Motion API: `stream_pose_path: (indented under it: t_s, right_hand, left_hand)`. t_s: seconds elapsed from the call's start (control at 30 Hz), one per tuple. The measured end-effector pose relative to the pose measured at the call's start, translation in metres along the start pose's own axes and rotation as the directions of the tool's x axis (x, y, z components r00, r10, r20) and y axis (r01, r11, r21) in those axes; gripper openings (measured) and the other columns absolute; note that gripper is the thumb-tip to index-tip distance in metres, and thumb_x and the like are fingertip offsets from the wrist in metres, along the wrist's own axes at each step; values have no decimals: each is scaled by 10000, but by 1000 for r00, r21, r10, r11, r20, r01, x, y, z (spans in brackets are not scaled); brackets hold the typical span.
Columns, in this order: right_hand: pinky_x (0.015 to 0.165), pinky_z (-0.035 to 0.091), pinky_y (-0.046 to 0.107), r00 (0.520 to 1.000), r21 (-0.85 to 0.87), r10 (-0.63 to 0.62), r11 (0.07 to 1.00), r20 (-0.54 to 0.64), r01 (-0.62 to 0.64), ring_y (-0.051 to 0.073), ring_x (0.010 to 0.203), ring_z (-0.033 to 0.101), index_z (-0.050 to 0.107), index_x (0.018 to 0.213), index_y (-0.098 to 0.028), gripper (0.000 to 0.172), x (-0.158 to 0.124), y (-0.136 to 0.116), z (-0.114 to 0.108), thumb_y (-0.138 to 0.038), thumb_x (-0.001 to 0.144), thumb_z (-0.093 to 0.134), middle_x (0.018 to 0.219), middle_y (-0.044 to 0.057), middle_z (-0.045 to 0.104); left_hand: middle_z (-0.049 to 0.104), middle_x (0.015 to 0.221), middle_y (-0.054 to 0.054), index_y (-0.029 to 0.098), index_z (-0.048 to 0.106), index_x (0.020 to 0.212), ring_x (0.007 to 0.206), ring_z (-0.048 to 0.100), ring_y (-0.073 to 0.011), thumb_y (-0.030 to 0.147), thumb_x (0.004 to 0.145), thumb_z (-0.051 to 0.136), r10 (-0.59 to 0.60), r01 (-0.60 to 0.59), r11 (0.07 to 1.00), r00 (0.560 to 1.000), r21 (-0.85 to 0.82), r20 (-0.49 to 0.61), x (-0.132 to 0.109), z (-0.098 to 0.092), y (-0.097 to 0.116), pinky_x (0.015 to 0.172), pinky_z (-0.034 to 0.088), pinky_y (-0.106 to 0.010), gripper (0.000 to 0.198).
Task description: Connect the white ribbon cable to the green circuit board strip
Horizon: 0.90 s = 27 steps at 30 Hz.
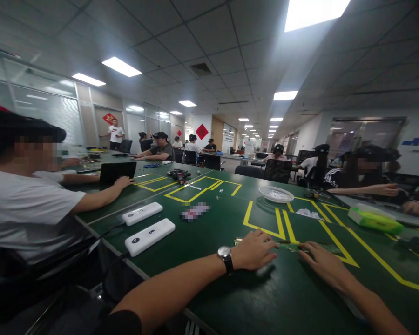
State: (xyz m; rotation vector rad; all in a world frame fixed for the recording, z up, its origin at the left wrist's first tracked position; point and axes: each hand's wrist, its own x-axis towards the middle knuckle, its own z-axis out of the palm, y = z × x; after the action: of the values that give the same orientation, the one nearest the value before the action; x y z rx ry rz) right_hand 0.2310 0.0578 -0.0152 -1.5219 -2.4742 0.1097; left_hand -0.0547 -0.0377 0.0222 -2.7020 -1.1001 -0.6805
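A thin, shiny greenish thing, perhaps a film wrapper (289,247), lies on the green table (209,260) between my two hands. My left hand (254,249) is palm down over its left end, fingers stretched out and pointing right; a small yellowish end shows past the knuckles. My right hand (321,263) rests palm down at its right side, fingers extended and apart, fingertips touching or very near it. A wristwatch (225,253) with a dark strap is on my left wrist. The undersides of both hands are hidden.
Two white power banks (150,236) with cables lie at left. A white basket (276,194), a green-yellow packet (375,219) and dark cabled gear (179,175) stand further back. Yellow tape marks the tabletop. A person (38,200) sits at left by a black laptop (118,173); others sit beyond.
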Motion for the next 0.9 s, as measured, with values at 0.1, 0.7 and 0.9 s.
stream_pose_path:
  t_s: [0.1, 0.7, 0.9]
  right_hand:
    - [987, 399, 437, 994, 57, -107, 993, -3, 107, 283, 1117, 552, 597, 1120, -211, 487, -1, -16, 0, -553, 891, 336, 1251, 116, 571]
    - [1006, 394, 442, 982, 36, -152, 987, -110, 157, 291, 1161, 532, 586, 1181, -167, 459, -7, -78, 14, -472, 884, 416, 1239, 144, 587]
    - [970, 414, 431, 989, 8, -134, 991, -65, 135, 297, 1173, 512, 594, 1159, -202, 439, -10, -81, 13, -490, 883, 410, 1236, 136, 580]
  left_hand:
    - [606, 1115, -76, 195, 545, 1209, 1041, 501, -224, 386, 950, 412, -43, 43, 999, 999, 19, 6, 0, 3, -3, 870, 417, -341, 349]
    - [548, 1217, -106, 247, 465, 1297, 1114, 445, -295, 550, 888, 424, -211, 218, 973, 973, -73, 97, -4, 26, -5, 892, 398, -468, 511]
    - [536, 1255, -89, 268, 482, 1269, 1139, 436, -301, 490, 841, 523, -252, 272, 943, 960, -191, 122, 0, 30, -2, 887, 376, -470, 484]
